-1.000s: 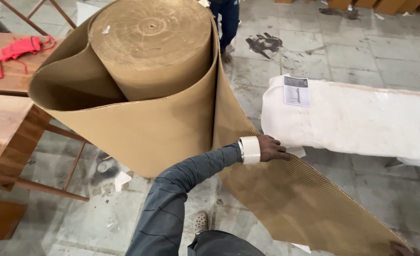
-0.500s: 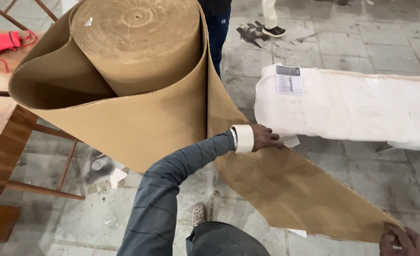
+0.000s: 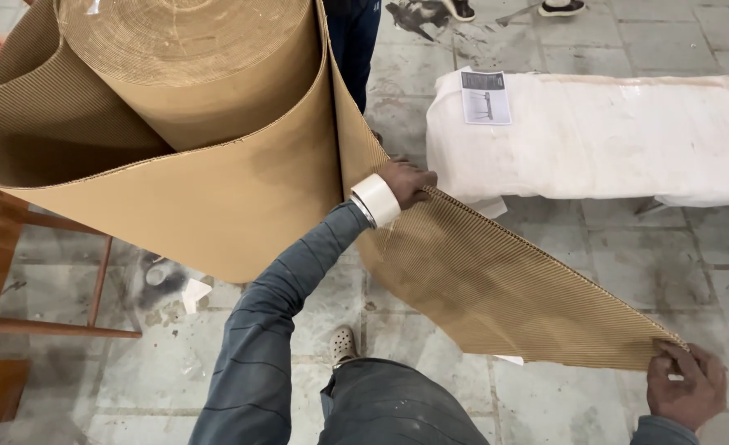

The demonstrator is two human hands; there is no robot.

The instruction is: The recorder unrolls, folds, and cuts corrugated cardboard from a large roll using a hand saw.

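Cardboard fills most of the view: a big roll of brown corrugated cardboard (image 3: pixel 191 74) stands upright at the upper left, its wound core showing concentric rings on top, with a loose outer layer bulging out around it. From that roll a long sheet (image 3: pixel 496 288) runs down and to the right, standing on edge with its ribbed face toward the camera and its far corner low at the right.

Behind the sheet, across the upper right, a long white wrapped bundle (image 3: pixel 612 140) lies on the grey tiled floor (image 3: pixel 595 247), with a small printed paper label (image 3: pixel 486 97) on its left end. Wooden furniture (image 3: pixel 2 264) with slim legs sits at the left edge, partly hidden by the roll.

The person's left arm, in a grey-blue sleeve (image 3: pixel 274 313), reaches up across the middle. The left hand (image 3: pixel 406 181) closes over the top edge of the sheet close to where it leaves the roll, fingers curled over the far side. A roll of white tape (image 3: pixel 377 199) sits around that wrist like a bracelet. The right hand (image 3: pixel 684 386) pinches the lower right corner of the sheet, thumb on the near face and fingers clenched.

Below the left arm, one light-coloured shoe (image 3: pixel 342 343) shows on the floor. Another person's dark trouser legs (image 3: pixel 356 41) stand just behind the roll at the top, and other shoes (image 3: pixel 562 8) show at the top edge.
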